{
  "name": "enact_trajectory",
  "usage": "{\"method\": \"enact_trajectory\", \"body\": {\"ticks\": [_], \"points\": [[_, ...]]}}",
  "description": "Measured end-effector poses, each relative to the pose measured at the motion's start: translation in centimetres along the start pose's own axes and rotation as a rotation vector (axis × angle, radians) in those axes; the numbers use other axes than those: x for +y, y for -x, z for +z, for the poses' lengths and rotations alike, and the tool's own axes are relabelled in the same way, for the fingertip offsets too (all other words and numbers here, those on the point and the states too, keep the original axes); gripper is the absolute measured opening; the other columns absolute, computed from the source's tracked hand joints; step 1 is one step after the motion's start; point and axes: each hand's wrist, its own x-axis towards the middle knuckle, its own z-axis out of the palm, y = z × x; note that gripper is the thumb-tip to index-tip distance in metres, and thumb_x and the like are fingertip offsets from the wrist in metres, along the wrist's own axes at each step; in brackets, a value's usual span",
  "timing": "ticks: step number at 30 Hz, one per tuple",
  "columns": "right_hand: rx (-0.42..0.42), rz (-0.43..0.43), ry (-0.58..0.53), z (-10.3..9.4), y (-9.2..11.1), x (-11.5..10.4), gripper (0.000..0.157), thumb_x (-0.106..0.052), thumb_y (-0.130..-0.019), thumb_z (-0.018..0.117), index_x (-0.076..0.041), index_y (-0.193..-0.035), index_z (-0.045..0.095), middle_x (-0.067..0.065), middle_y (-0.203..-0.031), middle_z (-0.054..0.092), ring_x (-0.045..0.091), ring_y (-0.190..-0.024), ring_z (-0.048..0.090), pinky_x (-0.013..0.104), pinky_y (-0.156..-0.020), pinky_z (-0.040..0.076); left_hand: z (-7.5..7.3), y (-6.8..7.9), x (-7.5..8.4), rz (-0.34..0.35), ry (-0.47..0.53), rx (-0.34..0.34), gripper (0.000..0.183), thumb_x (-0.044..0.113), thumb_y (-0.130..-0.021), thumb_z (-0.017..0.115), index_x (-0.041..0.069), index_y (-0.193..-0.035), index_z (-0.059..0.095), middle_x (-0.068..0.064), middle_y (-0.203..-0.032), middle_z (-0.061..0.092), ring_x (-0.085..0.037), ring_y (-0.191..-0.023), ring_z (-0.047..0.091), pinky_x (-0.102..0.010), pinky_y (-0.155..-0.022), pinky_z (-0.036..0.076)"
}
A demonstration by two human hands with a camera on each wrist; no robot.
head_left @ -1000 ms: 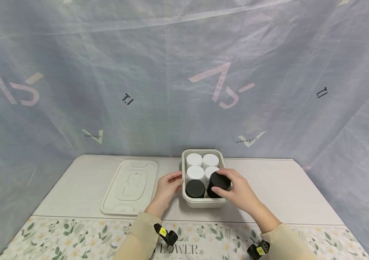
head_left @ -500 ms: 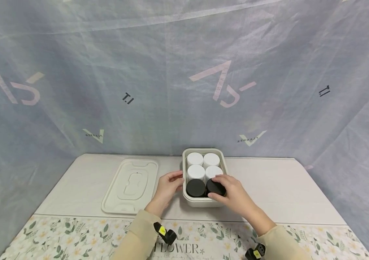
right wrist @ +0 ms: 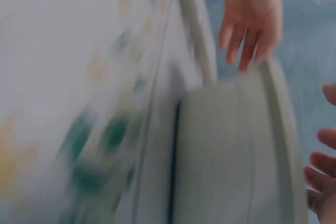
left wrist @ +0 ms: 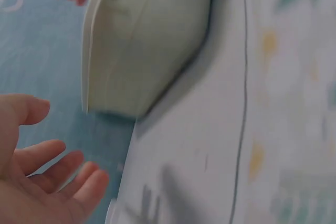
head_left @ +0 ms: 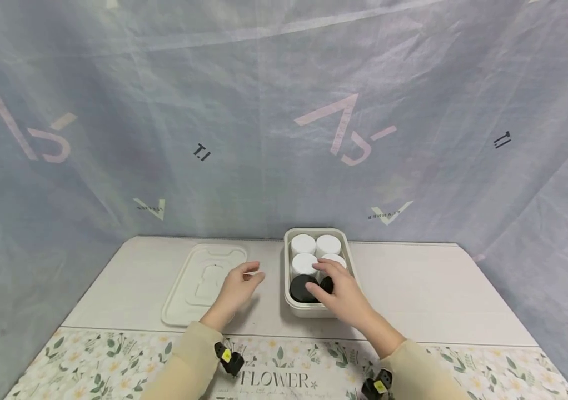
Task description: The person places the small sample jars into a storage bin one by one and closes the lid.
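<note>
A cream rectangular box [head_left: 316, 313] stands at the back middle of the table in the head view. Inside it are several white-topped round containers [head_left: 303, 244] and two black-topped ones [head_left: 304, 289] at the near end. My right hand [head_left: 343, 294] hovers over the near part of the box, fingers spread and nothing gripped, partly hiding the right black top. To the left, my left hand [head_left: 234, 291] is in the air near the right edge of a flat cream lid [head_left: 204, 286]. In the left wrist view its fingers [left wrist: 52, 169] are relaxed, apart from the box's outer wall [left wrist: 152, 40].
A pale table surface [head_left: 414, 294] has a floral printed strip [head_left: 114, 361] along its front. Behind the table and at its sides hangs a grey-blue printed cloth [head_left: 244, 183].
My right hand has let go of the right black-topped container, lowered into the box earlier, and shifted left. My left hand has come off the box's side and moved left towards the lid.
</note>
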Motion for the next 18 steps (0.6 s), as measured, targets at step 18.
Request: {"method": "enact_trajectory", "body": {"ticks": [18], "points": [[-0.203, 0.368, -0.536, 12.3, -5.3, -8.1, 0.072, -0.033, -0.088, 0.060, -0.004, -0.147, 0.029, 0.017, -0.150, 0.034, 0.037, -0.133, 0.040, 0.050, -0.105, 0.041, -11.5, 0.2, -4.1, -0.114, -0.426, 0.075, 0.059, 0.027, -0.097, 0.044, -0.015, -0.137, 0.034, -0.037, -0.141, 0.033, -0.051, -0.132, 0.030, -0.059, -0.110, 0.028]]}}
